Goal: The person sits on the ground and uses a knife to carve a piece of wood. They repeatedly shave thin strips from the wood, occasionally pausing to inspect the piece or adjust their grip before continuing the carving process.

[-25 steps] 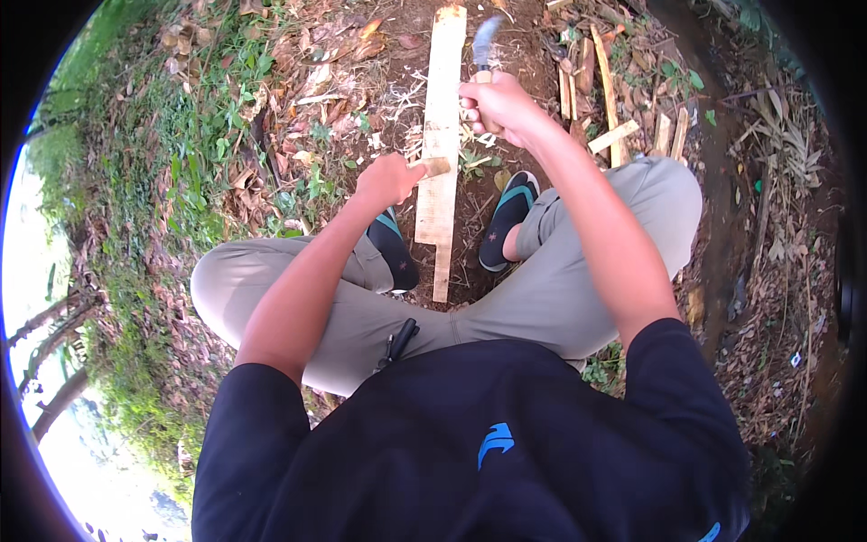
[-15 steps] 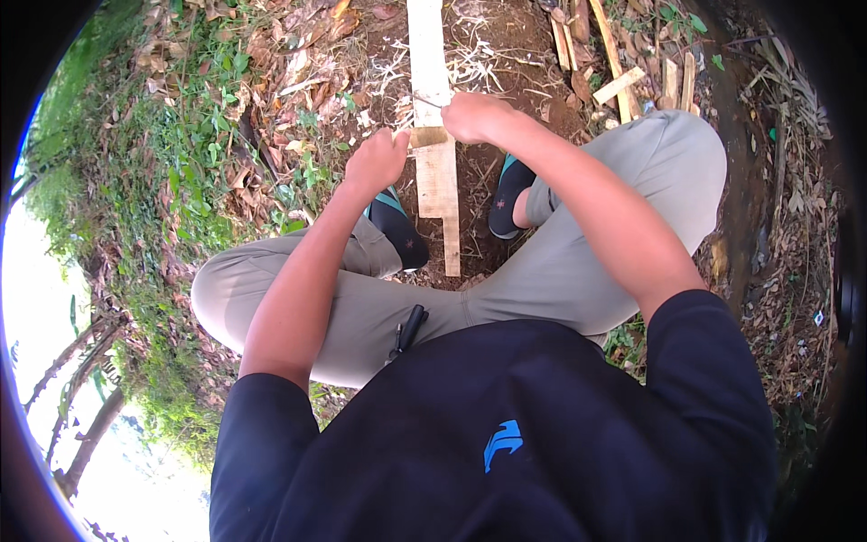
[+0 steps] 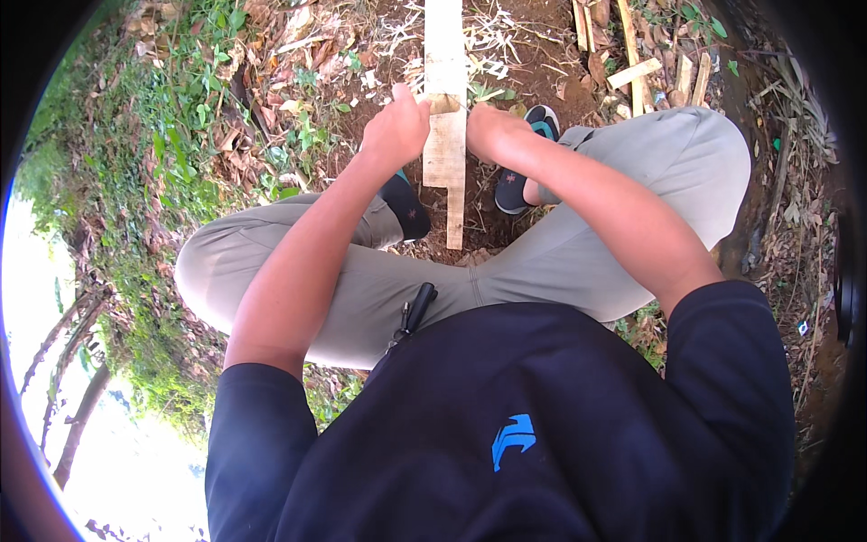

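Head view. The short wooden block [image 3: 442, 104] is on the long board [image 3: 442, 144], between the two hands. Its long axis runs left to right, across the board; its left end points into the left hand [image 3: 396, 128], its right end toward the right hand [image 3: 494, 134]. The left fingers are folded, pinching the block's left end, thumb uppermost. The right fingers are curled into a fist about a knife [image 3: 461, 106], of which only a thin dark sliver shows near the block's right end; the handle is covered.

The board's long axis runs away from the person, between the feet. Its far end is cut off by the picture's upper edge. Its near end steps in at the left to a narrow tongue, which stops short of the trousers [image 3: 560, 266].

Room: the left shoe [image 3: 406, 206] sits near the board's left edge; a wider strip of bare soil [image 3: 481, 203] separates the right edge from the right shoe [image 3: 512, 191]. Beyond the right hand, soil with pale shavings [image 3: 492, 36] extends toward loose wooden sticks [image 3: 635, 72], well apart from the block.
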{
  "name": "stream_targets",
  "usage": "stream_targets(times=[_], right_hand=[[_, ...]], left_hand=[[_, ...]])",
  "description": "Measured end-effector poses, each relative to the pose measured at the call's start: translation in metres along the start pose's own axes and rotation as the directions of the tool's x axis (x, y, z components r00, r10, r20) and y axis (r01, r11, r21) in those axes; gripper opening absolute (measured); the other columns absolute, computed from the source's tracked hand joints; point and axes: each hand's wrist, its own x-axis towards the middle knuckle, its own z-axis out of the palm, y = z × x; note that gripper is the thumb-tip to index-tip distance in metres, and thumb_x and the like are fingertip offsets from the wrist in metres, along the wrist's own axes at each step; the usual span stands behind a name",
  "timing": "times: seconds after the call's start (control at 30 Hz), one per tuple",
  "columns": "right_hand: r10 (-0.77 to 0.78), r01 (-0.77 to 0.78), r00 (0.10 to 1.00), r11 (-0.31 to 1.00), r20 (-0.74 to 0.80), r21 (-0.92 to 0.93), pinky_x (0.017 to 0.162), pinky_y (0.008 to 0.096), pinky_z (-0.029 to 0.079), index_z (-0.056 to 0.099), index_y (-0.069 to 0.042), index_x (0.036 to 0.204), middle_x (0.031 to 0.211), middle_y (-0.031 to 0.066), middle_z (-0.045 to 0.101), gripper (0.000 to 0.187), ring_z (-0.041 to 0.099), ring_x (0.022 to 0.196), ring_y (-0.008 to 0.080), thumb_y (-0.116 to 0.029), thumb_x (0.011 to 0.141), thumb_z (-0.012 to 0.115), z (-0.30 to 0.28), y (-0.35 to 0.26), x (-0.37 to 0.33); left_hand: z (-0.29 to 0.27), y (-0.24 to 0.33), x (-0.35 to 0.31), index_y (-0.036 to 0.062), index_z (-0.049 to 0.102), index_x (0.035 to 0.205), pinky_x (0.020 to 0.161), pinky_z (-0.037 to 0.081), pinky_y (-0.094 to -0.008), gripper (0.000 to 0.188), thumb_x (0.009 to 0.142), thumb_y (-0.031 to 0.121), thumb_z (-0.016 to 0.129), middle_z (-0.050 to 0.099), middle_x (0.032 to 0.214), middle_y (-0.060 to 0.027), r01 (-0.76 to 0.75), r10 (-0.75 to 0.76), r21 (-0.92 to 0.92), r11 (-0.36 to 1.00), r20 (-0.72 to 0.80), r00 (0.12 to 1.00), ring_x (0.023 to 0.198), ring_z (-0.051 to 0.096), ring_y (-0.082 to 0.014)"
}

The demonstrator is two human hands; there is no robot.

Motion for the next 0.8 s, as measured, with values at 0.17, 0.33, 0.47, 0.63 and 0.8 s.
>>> stream_targets(times=[0.17,0.33,0.47,0.63,0.8], right_hand=[[-0.036,0.048,0.994,0.992,0.105,-0.115,0.088,0.0404,0.054,0.065,0.001,0.117,0.117,0.0196,0.067,0.039,0.066,0.108,0.0348,-0.008,0.079,0.070,0.005,0.001,0.020],[0.126,-0.125,0.991,0.992,0.047,-0.019,0.086,0.0409,0.055,0.066,0.000,0.117,0.116,0.0184,0.068,0.032,0.067,0.107,0.0318,-0.008,0.086,0.063,0.007,-0.016,0.018],[0.106,-0.107,0.994,0.994,0.027,0.016,0.085,0.0405,0.056,0.066,0.000,0.117,0.116,0.0170,0.069,0.029,0.068,0.106,0.0313,-0.009,0.089,0.060,0.009,-0.021,0.022],[0.090,-0.090,0.996,0.996,0.011,0.026,0.085,0.0393,0.056,0.066,0.001,0.117,0.121,0.0176,0.066,0.031,0.067,0.107,0.0313,-0.009,0.088,0.061,0.012,-0.023,0.028],[-0.028,0.049,0.995,0.974,0.099,-0.222,0.086,0.0412,0.055,0.066,0.000,0.120,0.125,0.0187,0.063,0.038,0.067,0.106,0.0312,-0.008,0.082,0.064,0.039,0.016,0.082]], left_hand=[[0.001,0.004,0.000,-0.0038,0.038,0.108,0.081,0.048,-0.0561,0.037,0.100,0.032,0.043,0.063,0.090,-0.0352,-0.025,0.027,-0.057,0.998,0.042,0.999,0.092,0.062,-0.0512],[0.008,-0.013,0.012,-0.0039,0.037,0.105,0.080,0.047,-0.0573,0.038,0.100,0.033,0.044,0.061,0.089,-0.0380,-0.035,0.034,-0.129,0.991,-0.007,0.999,0.092,0.059,-0.0537],[0.007,-0.007,0.015,-0.0055,0.038,0.104,0.081,0.047,-0.0567,0.039,0.100,0.033,0.044,0.061,0.090,-0.0396,-0.011,0.008,-0.142,0.990,-0.022,1.000,0.093,0.059,-0.0543],[0.004,-0.012,0.016,-0.0055,0.038,0.109,0.082,0.050,-0.0541,0.037,0.100,0.031,0.042,0.063,0.092,-0.0359,-0.078,0.076,-0.082,0.994,-0.035,0.997,0.091,0.063,-0.0510],[0.007,0.021,0.002,-0.0040,0.041,0.107,0.076,0.052,-0.0547,0.038,0.101,0.033,0.042,0.064,0.085,-0.0328,-0.093,0.093,-0.010,0.996,0.104,0.990,0.087,0.066,-0.0466]])
